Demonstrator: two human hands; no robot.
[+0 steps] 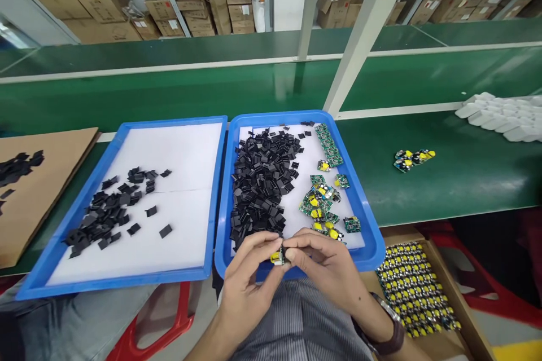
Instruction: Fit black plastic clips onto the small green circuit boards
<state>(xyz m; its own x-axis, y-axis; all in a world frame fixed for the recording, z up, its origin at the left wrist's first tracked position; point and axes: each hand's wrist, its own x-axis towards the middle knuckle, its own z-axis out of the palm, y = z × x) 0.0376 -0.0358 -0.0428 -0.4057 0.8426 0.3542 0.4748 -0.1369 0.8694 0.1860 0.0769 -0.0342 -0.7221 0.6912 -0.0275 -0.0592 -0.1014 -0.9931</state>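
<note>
Both my hands meet over the near edge of a blue tray [367,220]. Between the fingertips of my left hand [254,273] is a small circuit board [277,256] with a yellow component. My right hand [324,262] pinches at the same board from the other side; whether it also has a black piece in its fingers is hidden. In the tray, a heap of small black folded pieces [265,180] lies on the left. Loose circuit boards [319,203] with yellow parts lie on the right, below an unbroken green board panel [328,145].
A second blue tray [178,277] on the left holds more black pieces [110,211]. Cardboard [55,180] lies beyond it. Two or so boards [412,159] rest on the green bench [423,197]. At lower right stands a carton of boards [417,287]. A slanted white post [364,39] rises behind.
</note>
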